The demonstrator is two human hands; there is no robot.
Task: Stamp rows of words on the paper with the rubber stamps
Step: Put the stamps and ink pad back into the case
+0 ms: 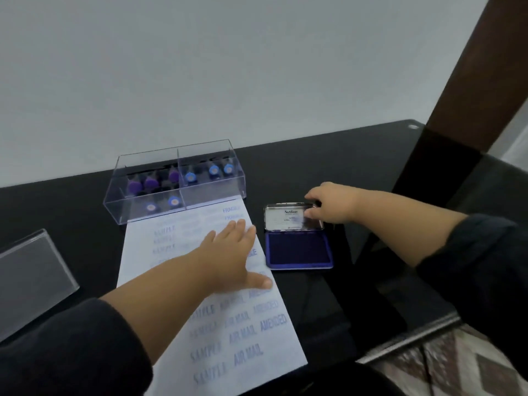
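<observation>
Black table (371, 172) carries everything. One paper (248, 332) lies flat, long axis running from near edge away toward box, tilted slightly left; stamped word rows cross it. One clear box (211, 192) at paper's far end holds eight stamps (151, 182): three purple, five blue, handles up. One ink pad (298, 250) right of paper, lid (285, 220) raised. Left hand (231, 252) flat on paper, fingers straight. Right hand (331, 202) pinches lid's far corner.

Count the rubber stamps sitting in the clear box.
8 stamps in the clear box: three purple at back left, three blue at back right, two blue in front. Glare may hide others.
</observation>
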